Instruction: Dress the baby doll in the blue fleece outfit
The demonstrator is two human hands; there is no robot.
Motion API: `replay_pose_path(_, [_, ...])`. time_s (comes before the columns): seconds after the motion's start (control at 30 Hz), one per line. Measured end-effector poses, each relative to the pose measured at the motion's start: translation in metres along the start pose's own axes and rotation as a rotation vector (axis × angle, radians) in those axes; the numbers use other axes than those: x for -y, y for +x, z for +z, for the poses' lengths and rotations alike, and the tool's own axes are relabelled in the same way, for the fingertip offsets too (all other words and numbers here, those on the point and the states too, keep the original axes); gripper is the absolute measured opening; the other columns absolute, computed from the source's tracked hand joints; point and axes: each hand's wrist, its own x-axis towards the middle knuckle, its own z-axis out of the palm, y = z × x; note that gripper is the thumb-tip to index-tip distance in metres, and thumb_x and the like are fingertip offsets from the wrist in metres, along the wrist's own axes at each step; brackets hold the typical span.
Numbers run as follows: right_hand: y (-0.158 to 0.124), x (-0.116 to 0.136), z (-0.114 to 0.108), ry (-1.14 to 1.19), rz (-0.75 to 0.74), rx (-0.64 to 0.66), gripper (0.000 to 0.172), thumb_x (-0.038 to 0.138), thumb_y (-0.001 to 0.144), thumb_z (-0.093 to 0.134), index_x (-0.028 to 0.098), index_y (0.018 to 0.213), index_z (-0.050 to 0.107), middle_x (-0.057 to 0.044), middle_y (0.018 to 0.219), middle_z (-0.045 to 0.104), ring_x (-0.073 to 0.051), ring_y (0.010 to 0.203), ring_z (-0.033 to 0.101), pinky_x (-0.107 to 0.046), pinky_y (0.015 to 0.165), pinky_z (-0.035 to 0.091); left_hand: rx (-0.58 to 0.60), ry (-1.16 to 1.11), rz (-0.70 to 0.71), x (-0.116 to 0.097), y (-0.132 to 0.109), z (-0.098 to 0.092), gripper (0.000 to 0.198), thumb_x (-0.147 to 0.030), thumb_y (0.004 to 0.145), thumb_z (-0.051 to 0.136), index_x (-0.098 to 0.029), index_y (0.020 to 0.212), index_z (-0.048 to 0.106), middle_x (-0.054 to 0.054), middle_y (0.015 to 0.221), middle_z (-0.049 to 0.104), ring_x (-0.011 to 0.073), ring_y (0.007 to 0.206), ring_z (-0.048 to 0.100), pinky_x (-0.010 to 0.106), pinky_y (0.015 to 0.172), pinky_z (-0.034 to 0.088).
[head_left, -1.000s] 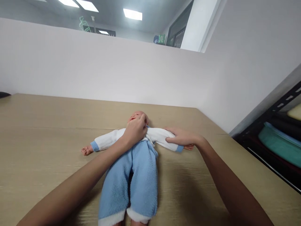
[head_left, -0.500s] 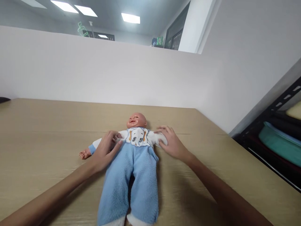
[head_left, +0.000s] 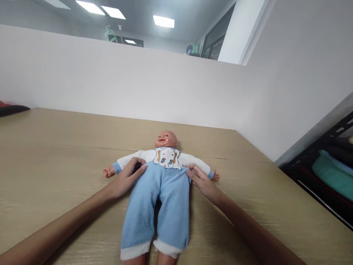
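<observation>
A baby doll [head_left: 166, 140] lies on its back on the wooden table, head toward the wall. It wears a one-piece outfit [head_left: 154, 187] with white sleeves, light-blue legs and an elephant face on the chest. At the waist on the left, my left hand [head_left: 128, 176] has thumb and curled fingers closed on the cloth. Opposite, my right hand [head_left: 202, 180] pinches the cloth edge at the other side of the waist. Both doll arms stretch outward, and the bare lower legs run out of view at the bottom.
The wooden tabletop [head_left: 68, 132] ends at a white partition [head_left: 124, 81] behind and a wall on the right. A black rack [head_left: 306, 165] with a green item [head_left: 333, 176] stands right of the table. A dark object [head_left: 13, 110] shows at the left edge.
My right hand has moved from the doll's sleeve down to the side of the waist, uncovering that arm, now stretched out. My left hand stays by the waist. The view has shifted slightly.
</observation>
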Motion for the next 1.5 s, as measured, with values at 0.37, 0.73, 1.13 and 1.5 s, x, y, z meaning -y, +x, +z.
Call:
replay_pose_path(0.37, [0.008,-0.002,-0.006,-0.213,-0.136,-0.079,0.048,0.061,0.087,0.077,0.024,0.118,0.069,-0.008,0.127,0.071,-0.028,0.125,0.062,-0.044,0.117,0.043,0.143,-0.109,0.022,0.006,0.006,0.0,0.039,-0.062,0.102,0.053,-0.024,0.101,0.056,-0.001,0.094,0.051,0.0215,0.091,0.049,0.033,0.086,0.039])
replay_pose_path(0.73, [0.006,-0.004,0.0,-0.305,-0.262,-0.113,0.034,0.058,0.101,0.059,0.027,0.115,0.058,-0.004,0.11,0.065,-0.024,0.108,0.062,-0.037,0.103,0.049,0.061,-0.088,0.105,0.001,-0.001,0.007,0.03,-0.055,0.104,0.053,-0.026,0.107,0.058,0.0,0.097,0.055,0.0218,0.093,0.053,0.034,0.091,0.043])
replay_pose_path(1.13, [0.013,-0.001,-0.009,-0.269,-0.184,0.002,0.051,0.072,0.094,0.06,0.024,0.106,0.072,-0.009,0.119,0.074,-0.032,0.123,0.061,-0.049,0.123,0.034,0.014,0.009,0.108,0.006,0.004,0.013,0.035,-0.057,0.106,0.046,-0.023,0.102,0.055,-0.002,0.09,0.052,0.0212,0.088,0.051,0.034,0.09,0.044])
replay_pose_path(1.5, [0.0,0.0,-0.015,-0.364,-0.164,0.02,0.025,0.047,0.1,0.06,0.023,0.107,0.059,-0.001,0.095,0.061,-0.02,0.093,0.058,-0.034,0.089,0.048,-0.218,0.257,0.205,0.011,0.005,0.01,0.019,-0.022,0.094,0.048,-0.022,0.112,0.054,0.009,0.11,0.063,0.0279,0.103,0.058,0.046,0.099,0.048])
